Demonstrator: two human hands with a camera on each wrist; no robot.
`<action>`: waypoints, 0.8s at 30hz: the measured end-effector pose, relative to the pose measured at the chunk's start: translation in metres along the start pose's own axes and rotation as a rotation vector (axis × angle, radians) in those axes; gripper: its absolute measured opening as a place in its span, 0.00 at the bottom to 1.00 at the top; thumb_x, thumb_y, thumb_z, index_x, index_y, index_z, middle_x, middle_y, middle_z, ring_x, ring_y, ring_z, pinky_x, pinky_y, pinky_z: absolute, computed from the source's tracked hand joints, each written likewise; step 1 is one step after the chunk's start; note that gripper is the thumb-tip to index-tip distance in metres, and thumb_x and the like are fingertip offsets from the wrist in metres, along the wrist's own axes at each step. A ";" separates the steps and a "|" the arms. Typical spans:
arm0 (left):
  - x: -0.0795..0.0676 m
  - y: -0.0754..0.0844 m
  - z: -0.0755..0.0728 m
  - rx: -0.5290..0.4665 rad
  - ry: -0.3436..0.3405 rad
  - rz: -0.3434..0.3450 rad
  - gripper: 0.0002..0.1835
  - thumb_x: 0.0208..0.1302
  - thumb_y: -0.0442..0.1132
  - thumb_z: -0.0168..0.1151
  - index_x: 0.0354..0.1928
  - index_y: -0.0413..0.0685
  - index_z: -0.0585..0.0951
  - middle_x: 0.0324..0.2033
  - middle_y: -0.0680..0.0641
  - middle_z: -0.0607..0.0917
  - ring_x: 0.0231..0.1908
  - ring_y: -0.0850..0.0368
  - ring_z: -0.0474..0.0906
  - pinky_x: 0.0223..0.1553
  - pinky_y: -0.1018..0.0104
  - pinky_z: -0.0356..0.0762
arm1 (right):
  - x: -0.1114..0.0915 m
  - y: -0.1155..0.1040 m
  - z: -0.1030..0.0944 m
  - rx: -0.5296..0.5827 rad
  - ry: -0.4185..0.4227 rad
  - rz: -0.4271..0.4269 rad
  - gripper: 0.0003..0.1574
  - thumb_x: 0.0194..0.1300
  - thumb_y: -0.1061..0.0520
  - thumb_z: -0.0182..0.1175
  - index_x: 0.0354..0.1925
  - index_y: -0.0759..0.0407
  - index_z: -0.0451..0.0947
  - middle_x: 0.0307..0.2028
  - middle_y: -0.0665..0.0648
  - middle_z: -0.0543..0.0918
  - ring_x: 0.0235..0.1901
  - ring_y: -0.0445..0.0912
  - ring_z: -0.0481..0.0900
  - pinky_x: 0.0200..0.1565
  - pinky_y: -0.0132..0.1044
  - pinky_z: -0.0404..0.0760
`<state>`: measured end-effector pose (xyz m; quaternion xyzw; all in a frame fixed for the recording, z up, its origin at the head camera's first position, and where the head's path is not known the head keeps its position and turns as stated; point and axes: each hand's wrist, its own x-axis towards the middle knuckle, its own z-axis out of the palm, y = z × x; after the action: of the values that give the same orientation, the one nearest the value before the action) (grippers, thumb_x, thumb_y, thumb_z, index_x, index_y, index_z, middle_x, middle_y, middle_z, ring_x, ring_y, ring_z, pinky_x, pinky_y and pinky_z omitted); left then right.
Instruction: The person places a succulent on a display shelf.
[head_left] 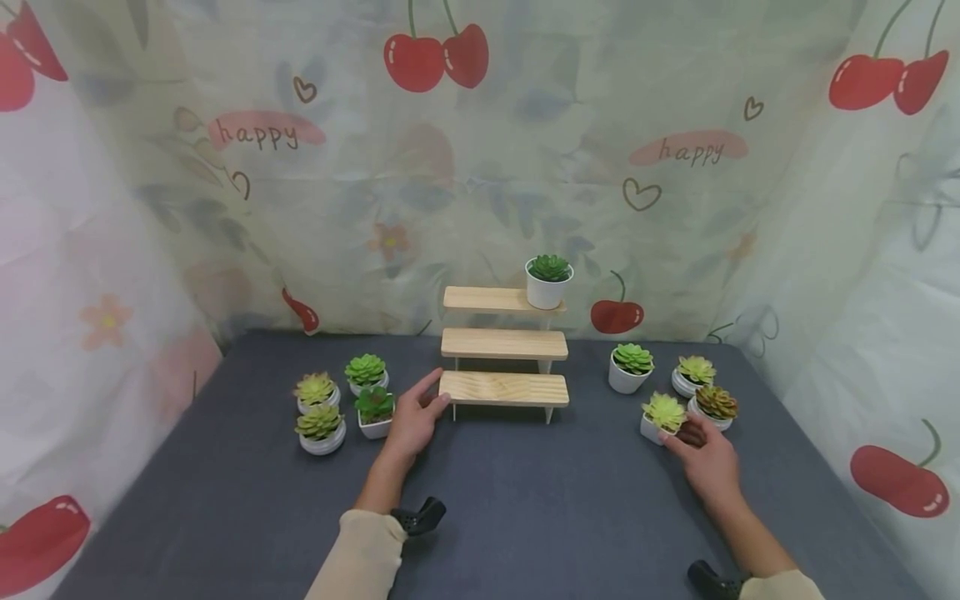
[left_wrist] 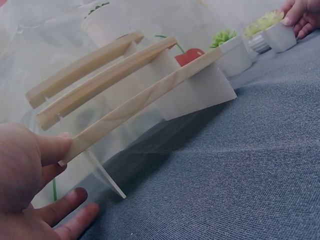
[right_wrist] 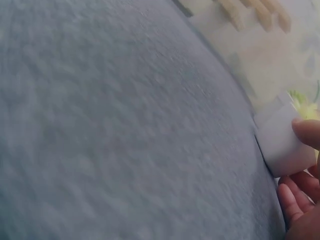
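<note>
Steadying the stand [head_left: 504, 342], it seems, the left hand [head_left: 412, 423] pinches its lowest board [head_left: 504, 388] near one end; rightward, on the surface [head_left: 540, 500], the right hand [head_left: 708, 461] pinches a plant's pot [head_left: 651, 427], perhaps sparing the leaves [head_left: 664, 409]

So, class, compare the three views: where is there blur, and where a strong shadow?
Head: fairly sharp, even light, tiered wooden display stand clear-edged; left wrist: dark shadow on the grey-blue tablecloth beneath the stand; right wrist: tablecloth smeared, stand soft, white succulent pot slightly blurred.
</note>
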<state>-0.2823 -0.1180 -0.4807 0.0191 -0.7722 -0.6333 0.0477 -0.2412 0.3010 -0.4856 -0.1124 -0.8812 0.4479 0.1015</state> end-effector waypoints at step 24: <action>0.001 -0.003 0.000 0.005 0.009 -0.002 0.27 0.71 0.38 0.58 0.70 0.51 0.69 0.61 0.41 0.76 0.55 0.47 0.76 0.52 0.50 0.75 | -0.003 -0.037 0.044 0.232 0.008 -0.021 0.40 0.63 0.53 0.67 0.67 0.66 0.64 0.58 0.67 0.74 0.58 0.56 0.72 0.55 0.47 0.72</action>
<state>-0.2829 -0.1188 -0.4831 0.0230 -0.7736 -0.6312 0.0506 -0.2548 0.2454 -0.4814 -0.0926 -0.8242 0.5453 0.1218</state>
